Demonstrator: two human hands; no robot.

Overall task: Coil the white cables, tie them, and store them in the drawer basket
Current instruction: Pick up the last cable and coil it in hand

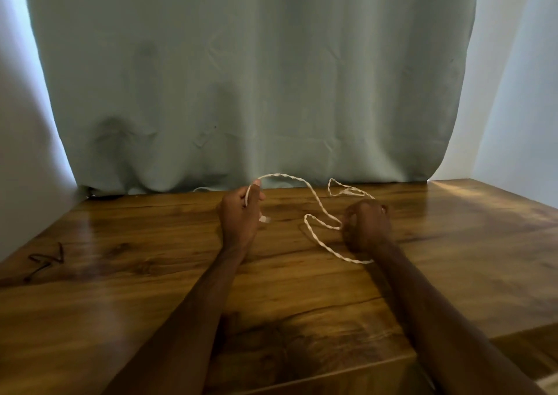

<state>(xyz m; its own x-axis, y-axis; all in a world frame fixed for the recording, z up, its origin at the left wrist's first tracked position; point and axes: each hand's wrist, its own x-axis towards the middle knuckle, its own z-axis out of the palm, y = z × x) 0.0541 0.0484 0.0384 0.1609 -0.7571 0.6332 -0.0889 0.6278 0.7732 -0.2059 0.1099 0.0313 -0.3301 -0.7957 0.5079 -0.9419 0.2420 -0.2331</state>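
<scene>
At the far left of the frame, a thin dark item (45,262) lies on the wooden worktop (126,289); it is too blurred to identify. A pale green curtain (256,77) hangs behind and meets the worktop's far edge.

Left of centre, the left hand (241,213) is raised just above the wood. Its fingers are curled round one end of the white cable (283,175) and the thumb is pressed against it on top. A small white plug (265,219) pokes out below the fist.

From the thumb the twisted cable arcs up and to the right in front of the curtain's hem. It then slopes down across the centre of the frame to the right hand (367,222).

That hand shows its back to the camera, knuckles up, and its curled fingers grip the cable on its left side. One slack loop sits just behind this hand, near the curtain. A second, larger loop sags below it toward the lower right and passes under the wrist.

The two hands are held apart, joined only by the cable. A pale wall (519,93) fills the right edge.
</scene>
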